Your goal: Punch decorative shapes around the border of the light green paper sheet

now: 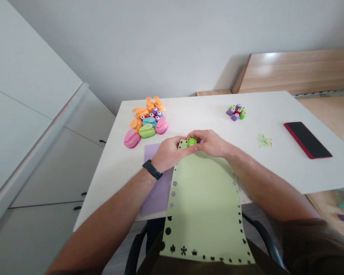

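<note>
A pale green sheet of paper point(203, 206) has cut-out shapes such as flowers, stars, hearts and circles along its sides and near edge. Its near end hangs past the table edge over my lap. At the far edge of the sheet sits a small bright green craft punch point(192, 142). My right hand point(210, 143) is closed around the punch from the right. My left hand point(173, 151) grips the sheet at its far left corner, thumb stretched toward the punch; some fingers are hidden under the paper. A purple sheet point(157, 187) lies flat underneath on the left.
Orange, pink, green and blue lever punches point(147, 130) are grouped at the table's far left. Several small punches point(236, 112) cluster at the back right. Nearby are a pile of paper scraps point(265, 140) and a black tablet-like object with a red edge point(308, 139). White cabinets point(54, 164) stand left.
</note>
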Demonstrator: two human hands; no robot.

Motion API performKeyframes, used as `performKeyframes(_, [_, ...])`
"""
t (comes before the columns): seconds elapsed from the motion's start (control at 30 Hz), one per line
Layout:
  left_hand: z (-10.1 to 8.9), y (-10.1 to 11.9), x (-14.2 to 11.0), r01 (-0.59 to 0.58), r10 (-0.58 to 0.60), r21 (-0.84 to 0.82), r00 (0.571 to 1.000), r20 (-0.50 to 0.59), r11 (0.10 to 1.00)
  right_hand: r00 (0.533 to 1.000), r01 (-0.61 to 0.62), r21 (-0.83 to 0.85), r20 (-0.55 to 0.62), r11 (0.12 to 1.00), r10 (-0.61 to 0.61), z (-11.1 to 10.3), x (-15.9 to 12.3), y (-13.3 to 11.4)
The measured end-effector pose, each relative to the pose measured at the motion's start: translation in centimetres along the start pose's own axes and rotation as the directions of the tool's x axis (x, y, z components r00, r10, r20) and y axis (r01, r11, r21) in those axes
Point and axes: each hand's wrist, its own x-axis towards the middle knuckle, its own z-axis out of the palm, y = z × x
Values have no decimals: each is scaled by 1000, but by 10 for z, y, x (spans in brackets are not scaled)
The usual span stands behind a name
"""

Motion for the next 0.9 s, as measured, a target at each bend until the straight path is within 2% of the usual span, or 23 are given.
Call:
performKeyframes(0.2, [0,-4,1,17,-17,-11,999,29,1000,1000,24,-11,4,1000,-24,1,-1,0])
performKeyframes(0.7, [1,-3,0,27,-12,-186,997,80,982,999,42,-26,-13,999,-42,4,-1,0])
performKeyframes(0.9, [1,-2,0,41,-26,-182,996,84,982,999,44,-40,-19,998,-45,5,-1,0])
